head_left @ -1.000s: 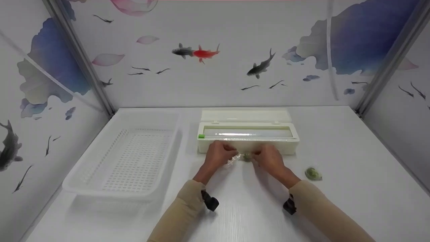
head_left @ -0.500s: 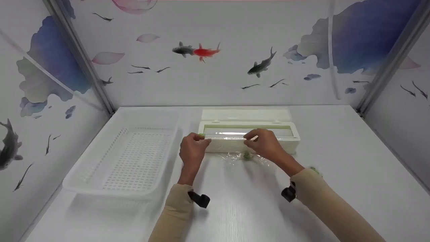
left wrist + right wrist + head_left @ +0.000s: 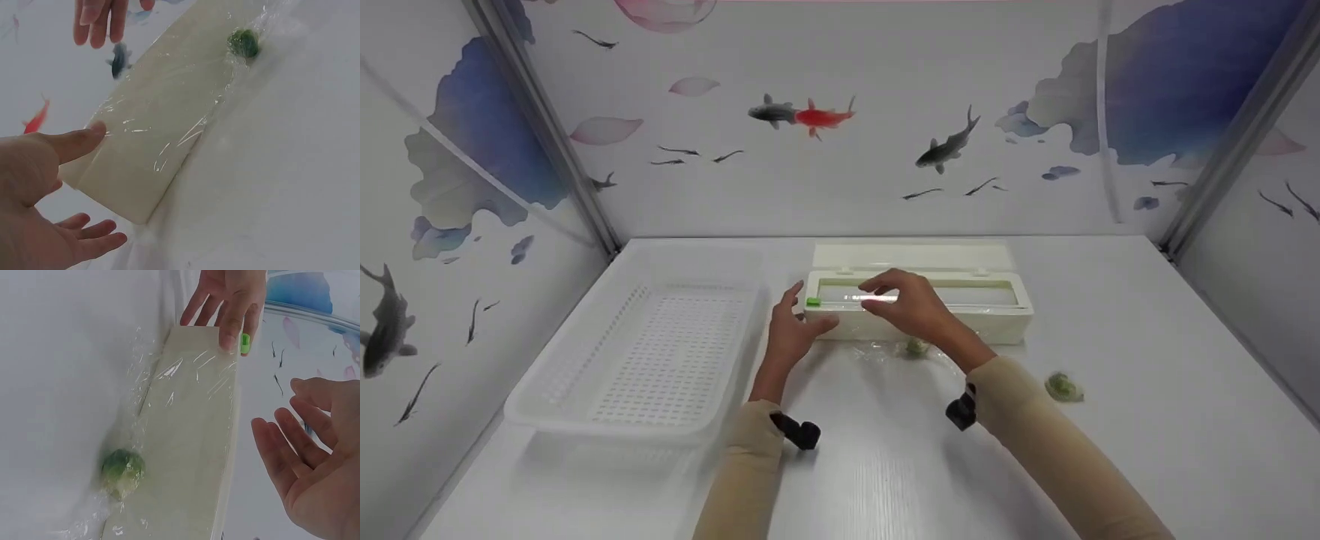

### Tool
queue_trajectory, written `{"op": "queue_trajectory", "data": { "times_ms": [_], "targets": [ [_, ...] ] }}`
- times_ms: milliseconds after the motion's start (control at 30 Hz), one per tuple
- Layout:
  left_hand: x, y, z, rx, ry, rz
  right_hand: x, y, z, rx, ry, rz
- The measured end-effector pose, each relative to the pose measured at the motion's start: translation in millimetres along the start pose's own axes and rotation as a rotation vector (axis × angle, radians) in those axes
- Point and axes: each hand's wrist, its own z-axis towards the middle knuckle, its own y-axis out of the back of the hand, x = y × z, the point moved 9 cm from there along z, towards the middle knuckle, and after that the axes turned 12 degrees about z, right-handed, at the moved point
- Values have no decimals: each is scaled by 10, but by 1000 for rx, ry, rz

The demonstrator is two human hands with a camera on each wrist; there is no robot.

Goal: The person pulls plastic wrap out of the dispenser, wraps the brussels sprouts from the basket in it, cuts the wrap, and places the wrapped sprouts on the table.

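A cream cling film dispenser [image 3: 919, 326] stands on the table with its lid tipped back. Clear film [image 3: 169, 382] hangs down its front face. At its foot, a small round green vegetable [image 3: 122, 471], like a Brussels sprout, lies with film over it. My left hand [image 3: 791, 330] is at the dispenser's left end, thumb on its front top edge and fingers spread beside the end. Near that corner sits a green slider [image 3: 813, 301]. Over the dispenser's top hovers my right hand [image 3: 911, 304], fingers loosely bent, nothing between them. Another film-wrapped green vegetable [image 3: 1063, 387] lies to the right.
A white perforated plastic basket [image 3: 521, 409] stands on the left of the white table [image 3: 877, 480]. Panels with painted fish [image 3: 821, 118] enclose the back and sides, joined by metal posts [image 3: 547, 142].
Both hands have left the vegetable at the dispenser's foot. The left went to the dispenser's left end; the right rose and shifted left over its top. Film now covers the front.
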Motion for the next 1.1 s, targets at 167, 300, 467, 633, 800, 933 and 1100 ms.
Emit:
{"op": "queue_trajectory", "data": {
  "times_ms": [167,300,467,633,800,933,1100],
  "targets": [
    [-37,-96,36,86,-57,44,96,-143,146,23,40,-62],
    [-17,-107,53,94,-80,61,124,-232,242,30,52,-89],
    [6,-101,79,89,-110,27,103,-361,339,58,48,-73],
    [31,-95,116,80,-113,17,17,-481,409,58,0,-67],
    [63,-74,136,76,-116,3,-43,-594,458,44,-49,-83],
    [80,-52,113,91,-109,-42,-55,-652,483,22,-65,-84],
    [77,-44,113,89,-104,-36,-74,-677,505,0,-78,-90]
  ]
}}
